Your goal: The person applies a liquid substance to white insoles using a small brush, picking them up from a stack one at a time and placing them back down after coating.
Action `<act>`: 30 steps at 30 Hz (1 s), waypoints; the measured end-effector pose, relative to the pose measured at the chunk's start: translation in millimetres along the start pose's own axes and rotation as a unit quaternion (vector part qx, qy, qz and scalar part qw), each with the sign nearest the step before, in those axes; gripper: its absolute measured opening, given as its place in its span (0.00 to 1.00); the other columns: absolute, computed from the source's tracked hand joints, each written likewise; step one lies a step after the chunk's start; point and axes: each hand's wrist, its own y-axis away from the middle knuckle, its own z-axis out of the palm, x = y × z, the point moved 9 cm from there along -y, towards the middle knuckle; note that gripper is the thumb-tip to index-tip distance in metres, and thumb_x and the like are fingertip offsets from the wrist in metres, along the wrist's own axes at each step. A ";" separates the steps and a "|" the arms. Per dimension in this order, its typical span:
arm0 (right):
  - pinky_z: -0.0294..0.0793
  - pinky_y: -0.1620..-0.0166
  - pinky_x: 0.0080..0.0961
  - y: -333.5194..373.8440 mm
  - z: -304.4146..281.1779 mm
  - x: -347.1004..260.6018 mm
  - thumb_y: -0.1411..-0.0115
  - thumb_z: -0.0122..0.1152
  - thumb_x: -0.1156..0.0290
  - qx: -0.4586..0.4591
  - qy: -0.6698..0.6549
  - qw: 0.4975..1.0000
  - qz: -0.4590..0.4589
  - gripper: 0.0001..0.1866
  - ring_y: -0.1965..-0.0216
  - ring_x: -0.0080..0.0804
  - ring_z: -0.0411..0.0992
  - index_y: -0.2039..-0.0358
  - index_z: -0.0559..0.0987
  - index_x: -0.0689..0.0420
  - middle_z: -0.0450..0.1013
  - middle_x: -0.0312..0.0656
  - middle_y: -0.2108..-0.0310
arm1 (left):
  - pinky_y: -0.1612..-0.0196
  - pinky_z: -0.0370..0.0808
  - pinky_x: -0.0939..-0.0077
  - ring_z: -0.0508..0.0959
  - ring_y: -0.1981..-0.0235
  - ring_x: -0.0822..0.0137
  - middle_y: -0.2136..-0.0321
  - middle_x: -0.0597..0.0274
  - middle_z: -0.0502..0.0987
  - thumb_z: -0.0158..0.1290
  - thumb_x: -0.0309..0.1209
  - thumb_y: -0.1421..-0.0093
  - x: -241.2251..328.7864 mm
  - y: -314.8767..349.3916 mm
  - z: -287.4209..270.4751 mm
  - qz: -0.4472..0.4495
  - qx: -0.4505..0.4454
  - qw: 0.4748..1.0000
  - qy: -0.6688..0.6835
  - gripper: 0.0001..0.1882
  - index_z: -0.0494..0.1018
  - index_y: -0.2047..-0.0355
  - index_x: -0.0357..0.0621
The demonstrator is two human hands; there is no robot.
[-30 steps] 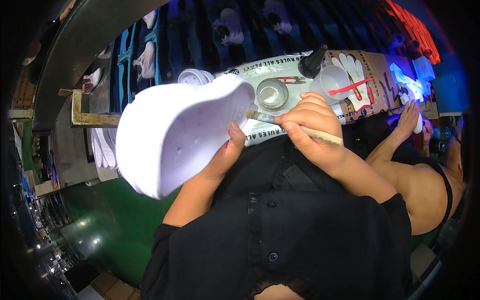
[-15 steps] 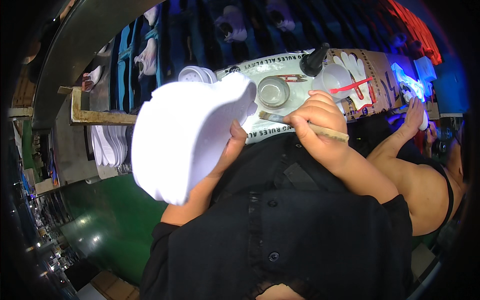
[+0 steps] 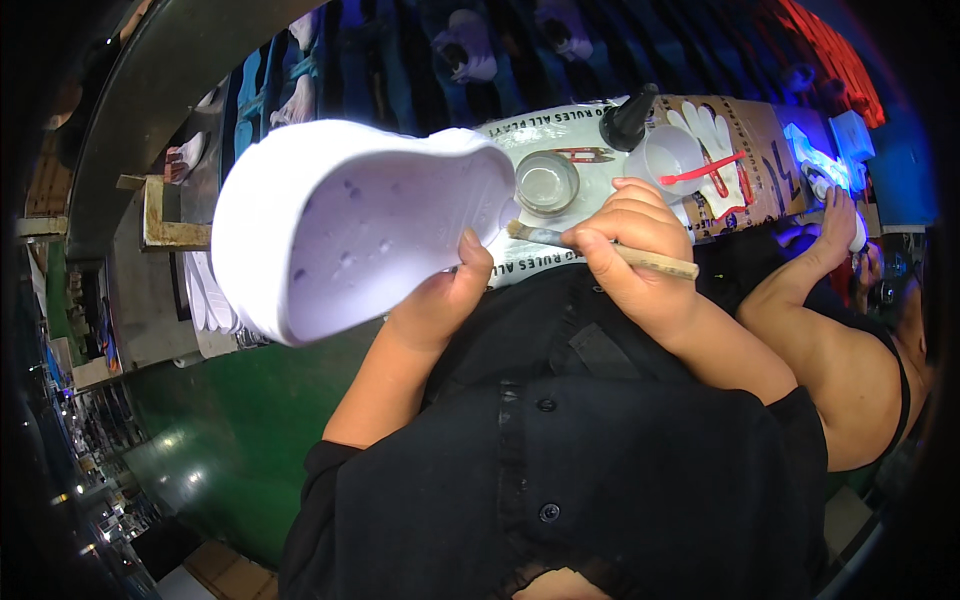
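Note:
A white foam clog (image 3: 365,215) is tilted up in my left hand (image 3: 445,300), its hollow inside and vent holes facing me. The thumb presses on its near rim; the other fingers are mostly hidden beneath. A flat wooden-handled brush (image 3: 655,263) is pinched in my right hand (image 3: 640,240), bristles pointing left. Those bristles are right by the clog's narrow end; whether they touch it I cannot tell. Just beyond the brush stands a round glass jar (image 3: 546,185) on the printed sheet that covers the bench.
Behind the jar lie red thread snips (image 3: 583,155) and a black bottle (image 3: 628,120). A translucent cup (image 3: 665,158) with a red stick (image 3: 705,170) stands near white gloves (image 3: 708,128). At right, a co-worker's hand (image 3: 838,235) is by a brightly lit shoe. A dark conveyor (image 3: 390,70) carries shoes.
My left hand has turned the clog so that its inside opens toward me and its wide end sits farther left. The brush tip has shifted slightly left.

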 end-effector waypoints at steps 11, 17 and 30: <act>0.69 0.60 0.19 45.0 -20.9 67.0 0.37 0.57 0.68 0.101 -0.249 0.916 0.297 0.11 0.65 0.21 0.72 0.59 0.79 0.63 0.77 0.40 0.69 | 0.79 0.72 0.81 0.76 0.79 0.73 0.68 0.51 0.77 0.51 0.20 0.42 -81.6 21.7 14.0 -0.370 -0.148 0.916 0.045 0.24 0.59 0.45 0.30; 0.71 0.58 0.19 61.2 -7.1 95.0 0.36 0.58 0.68 0.069 -0.353 0.854 0.376 0.15 0.65 0.23 0.71 0.54 0.76 0.66 0.77 0.44 0.66 | 0.60 0.76 0.64 0.80 0.64 0.53 0.62 0.43 0.76 0.57 0.27 0.46 -112.1 45.5 24.4 -0.338 -0.187 0.915 -0.115 0.27 0.64 0.46 0.33; 0.70 0.59 0.19 56.2 0.7 118.8 0.37 0.58 0.67 0.071 -0.319 0.877 0.351 0.14 0.66 0.22 0.69 0.57 0.78 0.64 0.74 0.39 0.68 | 0.58 0.72 0.49 0.77 0.63 0.39 0.64 0.37 0.77 0.48 0.40 0.44 -155.1 97.4 -53.9 -0.407 -0.155 0.816 -0.381 0.20 0.69 0.57 0.37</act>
